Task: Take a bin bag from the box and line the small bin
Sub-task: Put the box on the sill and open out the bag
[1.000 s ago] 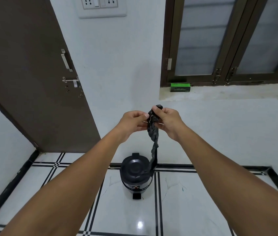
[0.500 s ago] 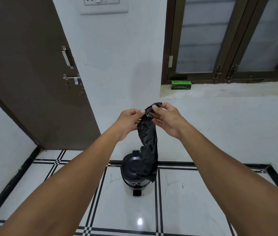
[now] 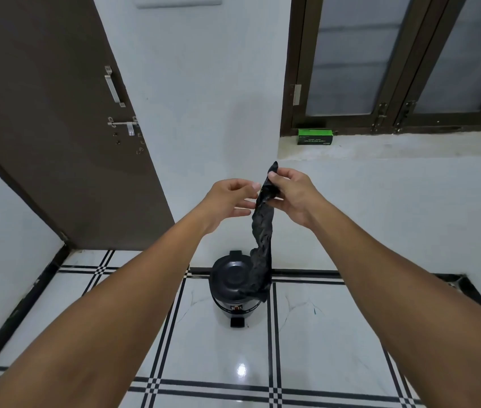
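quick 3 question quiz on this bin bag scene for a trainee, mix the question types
1. True or false: the bin lid is open.
2. Which hand pinches the bag? A) left hand only B) right hand C) neither
3. Fill in: the green box sits on the window ____.

Key
1. False. The lid is shut and the bag hangs in front of it, still bunched and unopened.
2. B. The right hand pinches the bag's top; the left hand is beside it with fingers loose, and contact cannot be told.
3. Ledge.
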